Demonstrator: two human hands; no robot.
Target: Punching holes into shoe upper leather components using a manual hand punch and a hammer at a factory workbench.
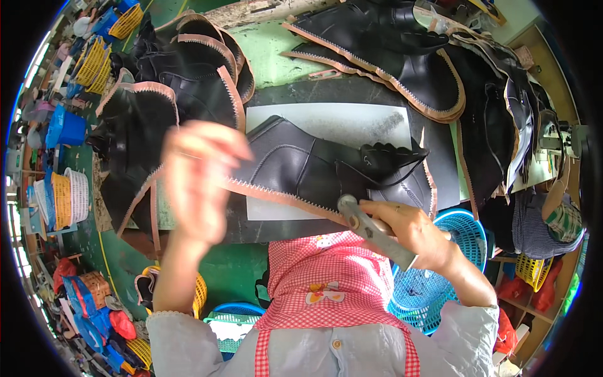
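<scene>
A black leather boot upper (pixel 292 163) with a tan zigzag-cut edge lies flat on a pale sheet (pixel 370 119) in front of me. Its scalloped top flap folds over toward the right. My right hand (pixel 414 231) is closed round the handle of a metal-headed hammer (pixel 372 234), whose round face rests close to the upper's lower edge. My left hand (pixel 204 179) is beside the left end of the upper. Motion smears its fingers, so I cannot make out whether they hold anything.
Stacked black uppers (pixel 188 88) lie at the left of the dark worktable. More uppers (pixel 377 47) spread at the far side and right. A blue basket (pixel 465 232) stands below the table at right, a yellow basket (pixel 200 295) at left. Another person's arm (pixel 556 188) shows far right.
</scene>
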